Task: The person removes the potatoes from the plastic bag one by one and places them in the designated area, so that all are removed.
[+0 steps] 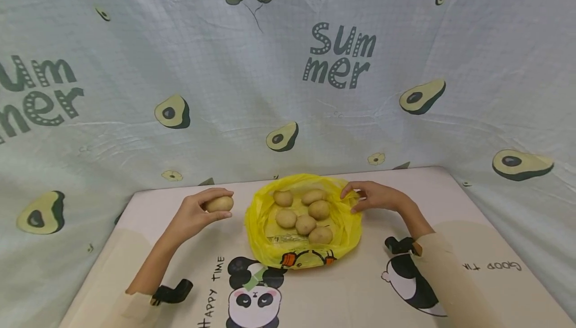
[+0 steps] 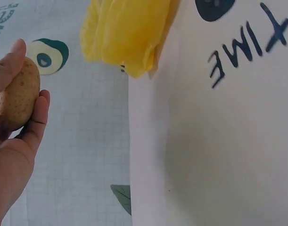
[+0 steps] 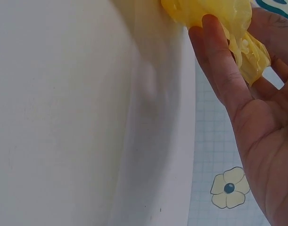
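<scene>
My left hand (image 1: pixel 191 218) holds a potato (image 1: pixel 220 204) in the air to the left of a yellow plastic bag (image 1: pixel 257 228). In the left wrist view, the thumb and fingers of the left hand (image 2: pixel 14 160) curl round the brown, speckled potato (image 2: pixel 22 96). The bag lies spread with its mouth facing up, and several potatoes (image 1: pixel 306 224) rest inside. At the bag's right rim, my right hand (image 1: pixel 378 196) grips the plastic. The right wrist view has crumpled bag film (image 3: pixel 250 59) between the thumb and fingers of that hand (image 3: pixel 261 127).
A pale tabletop (image 1: pixel 351 293) with panda prints and lettering lies under the bag. Behind it hangs a light curtain (image 1: pixel 234 93) with avocado prints. Each wrist wears a black camera mount, one at the left wrist (image 1: pixel 173 292) and one at the right (image 1: pixel 399 244).
</scene>
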Demonstrator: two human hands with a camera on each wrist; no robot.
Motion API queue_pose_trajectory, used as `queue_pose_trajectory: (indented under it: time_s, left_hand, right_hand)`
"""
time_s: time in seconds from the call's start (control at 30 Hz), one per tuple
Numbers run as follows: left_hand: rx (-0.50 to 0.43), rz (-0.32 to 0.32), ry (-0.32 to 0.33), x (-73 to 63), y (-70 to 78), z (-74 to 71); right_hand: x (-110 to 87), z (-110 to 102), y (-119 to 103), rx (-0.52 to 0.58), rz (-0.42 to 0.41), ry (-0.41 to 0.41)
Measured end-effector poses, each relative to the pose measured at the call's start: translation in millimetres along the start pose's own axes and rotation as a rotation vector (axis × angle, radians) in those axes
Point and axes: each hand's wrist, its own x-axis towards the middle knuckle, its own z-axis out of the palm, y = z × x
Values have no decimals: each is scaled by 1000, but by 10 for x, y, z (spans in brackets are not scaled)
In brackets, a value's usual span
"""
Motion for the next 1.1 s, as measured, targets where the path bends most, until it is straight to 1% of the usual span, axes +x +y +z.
queue_pose_trajectory:
  time_s: [0.13, 0.27, 0.37, 0.5, 0.67, 0.77, 0.93, 1.1]
  left_hand:
    - [18, -46, 19, -25, -73, -21]
    - [23, -116, 23, -45, -152, -63]
    - [15, -147, 24, -47, -231, -94]
    - [-14, -142, 26, -47, -316, -132]
    - [-40, -138, 30, -63, -323, -181]
    - [-37, -151, 38, -72, -322, -213]
    - [-20, -180, 54, -96, -371, -258]
    - [-61, -214, 60, -131, -426, -290]
  right_hand:
    - [2, 13, 8, 19, 7, 2]
    - [11, 16, 6, 41, 12, 3]
    - [14, 15, 4, 41, 11, 2]
    - [15, 16, 19, 46, 11, 1]
    - [-1, 14, 27, 35, 13, 2]
    - [-16, 10, 21, 23, 20, 4]
    - [-11, 15, 20, 28, 36, 3]
    - [-7, 31, 18, 21, 41, 7]
